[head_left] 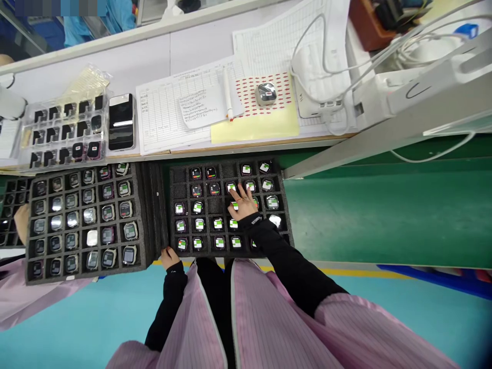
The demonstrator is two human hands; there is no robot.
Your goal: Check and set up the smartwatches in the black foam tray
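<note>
Below the bench lies a black foam tray with rows of square smartwatches in its pockets, most screens lit in white and green. My right hand is over the middle of it, fingers spread. Its fingertips touch or hover just above a lit smartwatch and its neighbours, and the palm hides part of others. At the tray's front left corner, my left hand has its fingers curled over the edge. One pocket left of my right hand holds no watch.
To the left, another foam tray full of watches rests beside upright black foam panels. A person's hand is at its far side. The bench carries a clear blister tray, phone, papers, marker, watch and white charger.
</note>
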